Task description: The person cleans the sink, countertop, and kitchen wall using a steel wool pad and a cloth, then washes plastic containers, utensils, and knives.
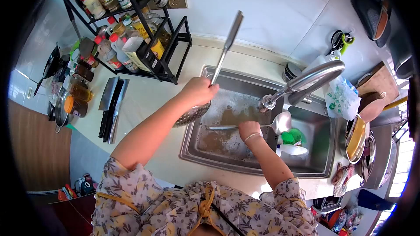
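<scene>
My left hand (199, 91) is closed around the handle of a metal skimmer (226, 46). The handle's flat end points up and away, while the perforated head (192, 116) hangs below my wrist by the sink's left rim. Over the large basin (232, 98), my right hand (250, 130) grips a large metal spoon (281, 122) by its handle. That spoon lies roughly level, its bowl to the right above the divider and its handle end to the left. Brownish residue spots the basin floor. The curved faucet (297, 81) stands beyond my right hand.
The small basin (319, 118) holds a green scrubber (294, 137) and a white bottle (294, 150). Knives (113, 109) lie on the left counter near a black rack (173, 72) of bottles and jars. A plastic bag (342, 98) and a pot of utensils (355, 144) stand right.
</scene>
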{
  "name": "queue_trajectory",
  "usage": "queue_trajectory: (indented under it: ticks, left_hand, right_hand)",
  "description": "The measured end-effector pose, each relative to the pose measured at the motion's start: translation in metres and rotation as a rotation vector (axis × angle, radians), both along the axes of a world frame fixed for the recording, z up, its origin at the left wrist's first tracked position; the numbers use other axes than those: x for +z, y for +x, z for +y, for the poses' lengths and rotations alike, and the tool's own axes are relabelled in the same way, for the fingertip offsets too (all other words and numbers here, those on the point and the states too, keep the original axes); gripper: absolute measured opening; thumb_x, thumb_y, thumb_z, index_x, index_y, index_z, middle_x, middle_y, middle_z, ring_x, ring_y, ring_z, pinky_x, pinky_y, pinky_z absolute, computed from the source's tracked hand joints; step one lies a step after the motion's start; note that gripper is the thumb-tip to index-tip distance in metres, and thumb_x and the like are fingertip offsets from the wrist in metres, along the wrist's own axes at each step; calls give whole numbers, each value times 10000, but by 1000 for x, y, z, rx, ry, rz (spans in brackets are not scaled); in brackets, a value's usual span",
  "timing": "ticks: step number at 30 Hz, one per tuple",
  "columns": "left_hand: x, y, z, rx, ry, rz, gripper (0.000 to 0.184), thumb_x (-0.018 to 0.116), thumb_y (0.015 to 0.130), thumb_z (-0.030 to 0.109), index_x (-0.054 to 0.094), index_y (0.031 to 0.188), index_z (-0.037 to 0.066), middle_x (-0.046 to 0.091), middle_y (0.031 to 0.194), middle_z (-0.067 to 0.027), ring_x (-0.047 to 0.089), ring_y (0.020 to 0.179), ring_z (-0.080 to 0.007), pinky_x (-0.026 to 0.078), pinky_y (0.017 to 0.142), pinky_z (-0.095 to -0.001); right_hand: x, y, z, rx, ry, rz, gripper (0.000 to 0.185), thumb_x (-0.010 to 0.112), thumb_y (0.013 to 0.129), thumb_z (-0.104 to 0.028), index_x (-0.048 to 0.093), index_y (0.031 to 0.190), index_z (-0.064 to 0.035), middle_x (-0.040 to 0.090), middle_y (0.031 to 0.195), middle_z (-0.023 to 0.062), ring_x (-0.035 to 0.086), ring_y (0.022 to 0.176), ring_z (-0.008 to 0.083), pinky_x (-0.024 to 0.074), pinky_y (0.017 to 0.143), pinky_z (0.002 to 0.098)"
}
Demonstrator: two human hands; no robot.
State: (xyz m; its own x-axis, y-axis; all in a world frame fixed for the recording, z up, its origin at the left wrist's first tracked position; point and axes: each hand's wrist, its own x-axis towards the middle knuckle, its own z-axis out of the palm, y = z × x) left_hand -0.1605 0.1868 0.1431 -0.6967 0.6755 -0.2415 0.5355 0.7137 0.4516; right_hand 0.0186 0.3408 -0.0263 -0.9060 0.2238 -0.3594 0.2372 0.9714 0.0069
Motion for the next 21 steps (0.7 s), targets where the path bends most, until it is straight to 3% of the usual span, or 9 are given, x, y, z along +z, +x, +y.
queue_trajectory:
  ticks: [1,2,6,8,9,11,12,15,21]
  left_hand:
    - [10,7,-10,45,80,-98,464,518,839,416,642,742,-21,628,763,-211,629,728,-325,478,687,-380]
    - [13,15,-21,39,141,-74,430,542,851,384,616,725,-21,625,686,-142,612,656,-250,462,645,-330]
    - [22,63,-62,142,497,-190,285,529,893,256,612,796,2,640,720,-97,600,649,-187,459,643,-303]
    - [19,79,-71,235,1060,-310,156,518,921,170,562,839,44,565,679,-9,509,572,-113,407,569,-256]
    - [23,79,-74,232,1065,-299,156,518,921,170,562,839,44,565,679,-9,509,572,-113,407,569,-256]
    - [28,80,-80,377,1532,-546,160,519,939,203,504,841,77,432,635,42,387,512,-74,319,510,-226]
    - [33,85,-78,437,1595,-545,188,541,933,229,467,822,96,290,604,65,274,489,-46,225,465,-211]
    - [9,94,-65,509,1587,-529,179,553,928,235,474,834,105,312,598,66,279,488,-31,208,445,-212]
    - [-29,114,-7,402,1316,-668,386,532,941,237,489,1242,-1,575,916,0,440,687,-58,383,658,-202]
  right_hand:
    - [7,-2,-4,35,-10,91,157,516,822,-169,660,862,-120,673,812,94,668,778,261,526,623,393]
    - [15,-5,-7,69,-20,184,149,510,829,-168,647,861,-119,667,816,95,666,756,267,523,604,396]
    - [42,-15,-21,45,50,400,160,529,821,-189,597,946,-117,624,766,86,655,711,252,520,577,380]
    - [64,-17,-35,4,-15,478,150,538,822,-196,596,934,-114,622,765,92,649,691,272,516,566,393]
    - [76,-17,-40,-41,-80,545,143,548,823,-202,594,922,-110,619,763,98,644,670,292,513,555,407]
    - [91,-14,-48,-60,-153,631,136,553,827,-203,590,913,-104,618,755,108,634,654,314,505,550,422]
    - [97,-11,-53,-83,-230,706,131,558,832,-203,585,905,-98,617,748,118,623,638,336,498,544,437]
    - [118,-1,-61,-187,-410,905,123,590,824,-188,590,881,-79,612,713,153,601,637,360,478,554,425]
    - [114,16,-61,-269,-493,968,145,583,822,-217,587,880,-84,624,722,159,607,593,361,485,537,459]
